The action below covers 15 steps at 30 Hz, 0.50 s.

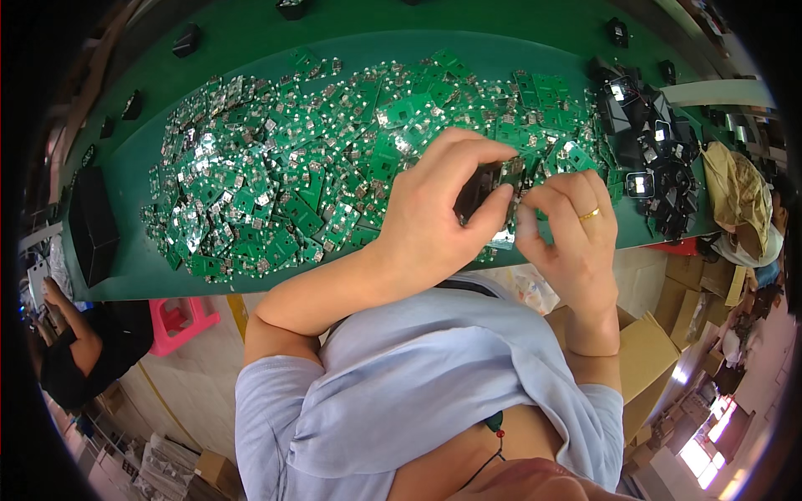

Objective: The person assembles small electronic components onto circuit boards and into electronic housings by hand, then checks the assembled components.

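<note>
Over the right part of a wide pile of small green circuit boards (pixel 309 188), my two hands meet. My left hand (pixel 434 204) is curled round a black plastic housing (pixel 474 192), thumb below and fingers above. A small circuit board (pixel 512 172) shows at the housing's right end, between the hands. Close beside it is my right hand (pixel 576 225), its fingers bent and thumb drawn in toward the index finger. A gold ring (pixel 589 215) is on one of its fingers. What lies between those fingertips is too small and hidden to make out.
A heap of black plastic housings (pixel 668 179) lies right of the boards on the green table (pixel 129 280). At the left edge stands a long black box (pixel 93 225). A tan bag (pixel 735 196), an open carton (pixel 652 359), a pink stool (pixel 185 324) and another person (pixel 88 346) are around the table.
</note>
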{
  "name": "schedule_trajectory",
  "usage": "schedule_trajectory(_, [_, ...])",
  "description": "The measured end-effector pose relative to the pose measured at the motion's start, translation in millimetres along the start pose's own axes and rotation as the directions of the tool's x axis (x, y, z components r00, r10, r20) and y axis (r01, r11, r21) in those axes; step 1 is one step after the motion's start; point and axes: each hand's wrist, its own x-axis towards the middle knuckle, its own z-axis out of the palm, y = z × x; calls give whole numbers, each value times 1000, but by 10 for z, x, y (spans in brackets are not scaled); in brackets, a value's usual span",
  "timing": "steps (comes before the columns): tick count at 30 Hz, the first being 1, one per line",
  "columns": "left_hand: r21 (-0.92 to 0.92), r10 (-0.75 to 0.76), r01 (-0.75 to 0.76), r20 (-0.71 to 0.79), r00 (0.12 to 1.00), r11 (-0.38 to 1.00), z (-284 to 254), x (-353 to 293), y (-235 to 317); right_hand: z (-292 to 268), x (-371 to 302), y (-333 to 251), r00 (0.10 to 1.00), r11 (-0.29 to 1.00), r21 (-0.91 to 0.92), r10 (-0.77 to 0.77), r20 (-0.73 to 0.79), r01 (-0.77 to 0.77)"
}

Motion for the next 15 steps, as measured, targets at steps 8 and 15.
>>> schedule_trajectory(8, [12, 53, -53, -21, 998, 999, 17, 1, -37, 18, -1, -9, 1000, 1000, -24, 18, 21, -17])
schedule_trajectory(15, [35, 71, -71, 3, 997, 997, 22, -4, -31, 3, 22, -48, 998, 997, -71, 8, 58, -4])
